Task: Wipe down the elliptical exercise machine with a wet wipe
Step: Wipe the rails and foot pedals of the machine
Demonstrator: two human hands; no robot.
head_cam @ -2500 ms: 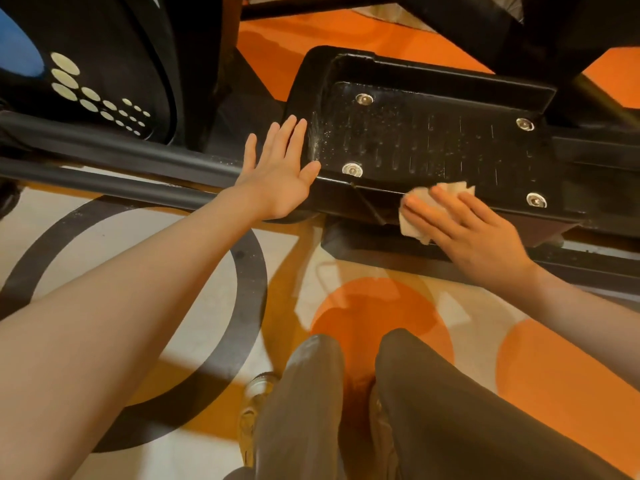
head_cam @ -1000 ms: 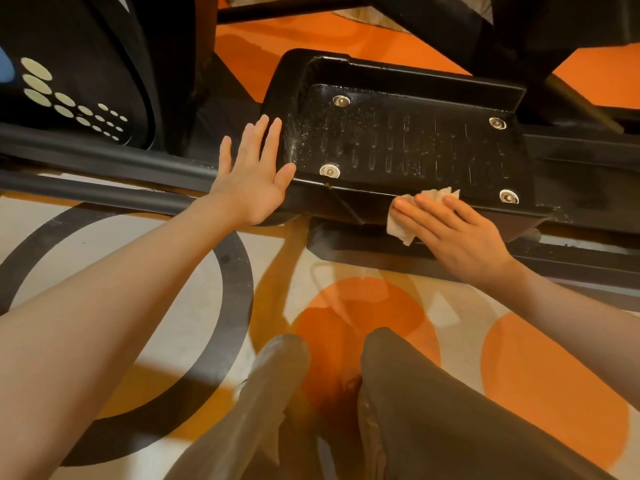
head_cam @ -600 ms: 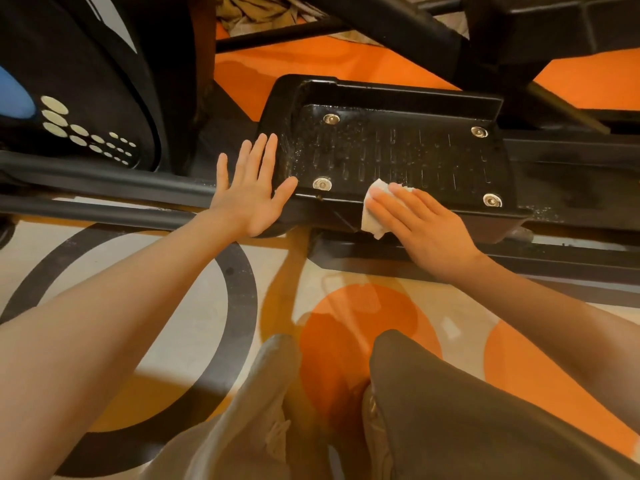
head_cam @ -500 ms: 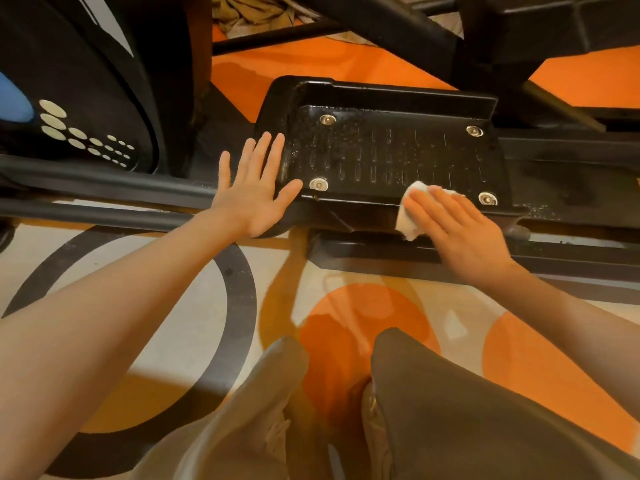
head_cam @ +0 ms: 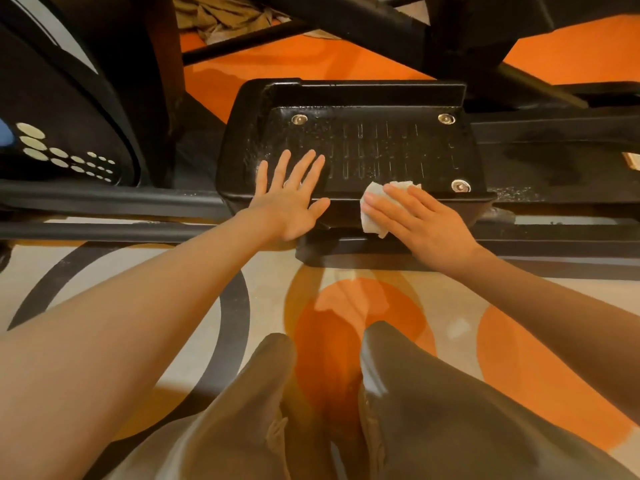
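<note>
On the near edge of the foot pedal, the right hand pressed the wet wipe flat under straight fingers, just beside the pedal's near right bolt. Half a second before, the wipe had sat at much the same stretch of that edge, after a pass toward the pedal's left side and back, so the rim was being rubbed back and forth rather than finished in one stroke. The bigger change was the left hand: it had moved from beside the pedal's left end onto the pedal itself, palm down, fingers spread and straight, holding nothing. That looked like bracing to stop the pedal swinging. The ribbed tread of the pedal showed pale specks, so I judged most of the pedal unwiped, with the rest of the elliptical machine beyond the pedal's left end yet to do.
</note>
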